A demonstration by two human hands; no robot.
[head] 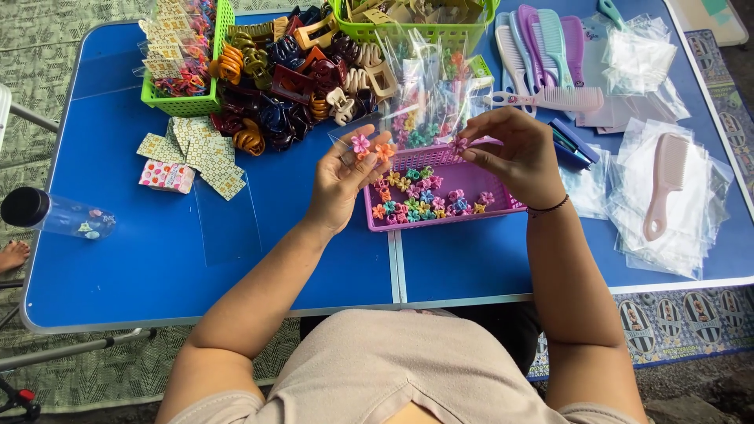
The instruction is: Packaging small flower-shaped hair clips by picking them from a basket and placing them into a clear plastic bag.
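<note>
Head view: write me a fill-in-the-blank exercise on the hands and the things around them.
1. The left hand pinches two small flower-shaped plastic hair clips, one pink and one ____.
2. The right hand holds one small flower clip above the shallow ____ plastic basket.
3. The large claw clips lie heaped on the ____ folding table.

Missing words: orange; pink; blue

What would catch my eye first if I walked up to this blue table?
Probably the two hands over the middle: the left hand pinches small pink and orange flower clips, the right hand another tiny one, above a pink basket of many-coloured mini clips. Behind them sprawls a dark heap of big claw clips, and pastel combs lie at the far right.
</note>
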